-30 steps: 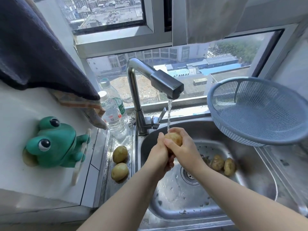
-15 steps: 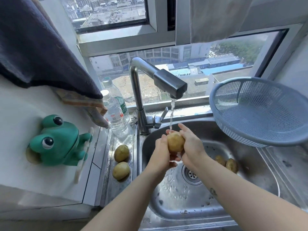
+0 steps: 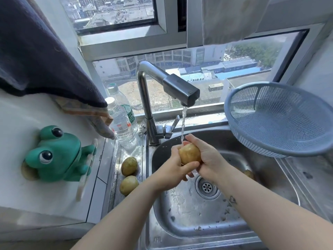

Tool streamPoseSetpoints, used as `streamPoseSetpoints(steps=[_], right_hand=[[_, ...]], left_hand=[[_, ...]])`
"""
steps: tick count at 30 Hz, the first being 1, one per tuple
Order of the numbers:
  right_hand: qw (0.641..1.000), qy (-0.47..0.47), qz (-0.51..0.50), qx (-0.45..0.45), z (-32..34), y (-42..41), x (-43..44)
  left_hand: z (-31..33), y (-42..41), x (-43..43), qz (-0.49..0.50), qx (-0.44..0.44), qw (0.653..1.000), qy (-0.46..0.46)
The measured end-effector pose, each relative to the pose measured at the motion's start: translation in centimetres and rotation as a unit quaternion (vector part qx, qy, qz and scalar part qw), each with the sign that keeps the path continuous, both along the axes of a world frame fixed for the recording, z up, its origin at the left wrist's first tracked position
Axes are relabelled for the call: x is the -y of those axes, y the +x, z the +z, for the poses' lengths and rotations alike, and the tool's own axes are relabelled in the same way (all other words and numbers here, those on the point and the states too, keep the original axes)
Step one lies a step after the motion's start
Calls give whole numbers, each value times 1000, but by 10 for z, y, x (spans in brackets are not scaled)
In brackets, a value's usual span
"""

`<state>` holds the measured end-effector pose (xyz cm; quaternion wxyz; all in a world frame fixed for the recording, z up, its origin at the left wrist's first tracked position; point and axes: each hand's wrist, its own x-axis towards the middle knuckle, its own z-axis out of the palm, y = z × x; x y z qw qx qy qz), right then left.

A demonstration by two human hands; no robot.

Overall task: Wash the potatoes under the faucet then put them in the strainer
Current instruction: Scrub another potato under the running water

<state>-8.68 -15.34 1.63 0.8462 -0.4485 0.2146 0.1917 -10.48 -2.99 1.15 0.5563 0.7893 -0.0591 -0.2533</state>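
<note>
1. One potato (image 3: 189, 153) sits under the running faucet (image 3: 146, 105), with the left hand (image 3: 173, 170) and right hand (image 3: 207, 159) curled around it.
2. Two potatoes (image 3: 129, 166) (image 3: 128, 184) lie on the sink's (image 3: 189, 219) left ledge.
3. One blue strainer (image 3: 281, 120) stands to the right.
4. There are two bottles (image 3: 122, 123) whose labels are unreadable; the sink is stamped "KHL".

Two arms in shot, both bare from the bottom edge right up to the fingertips. The left hand (image 3: 171, 169) and left forearm (image 3: 126, 206) show plain, unmarked skin. Now the right hand (image 3: 210, 159), plain as well. But there, a little way back from its wrist on the right forearm (image 3: 266, 210), sits a small dark tattoo (image 3: 232, 200), roughly triangular or heart-shaped. Its finer lines are too small to call.
</note>
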Motion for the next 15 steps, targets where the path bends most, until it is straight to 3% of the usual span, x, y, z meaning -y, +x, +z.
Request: streamPoseSetpoints(steps=[5, 10, 12, 15], right_hand=[[996, 39, 21, 71, 9, -3, -1], [991, 71, 69, 87, 10, -11, -4], [989, 48, 94, 103, 11, -15, -5], [976, -60, 152, 144, 12, -19, -6]], left_hand=[[-7, -3, -5, 64, -62, 992, -87], [-10, 1, -2, 177, -149, 953, -197], [-11, 1, 3, 222, -167, 939, -204], [-11, 4, 7, 274, -217, 913, -208]])
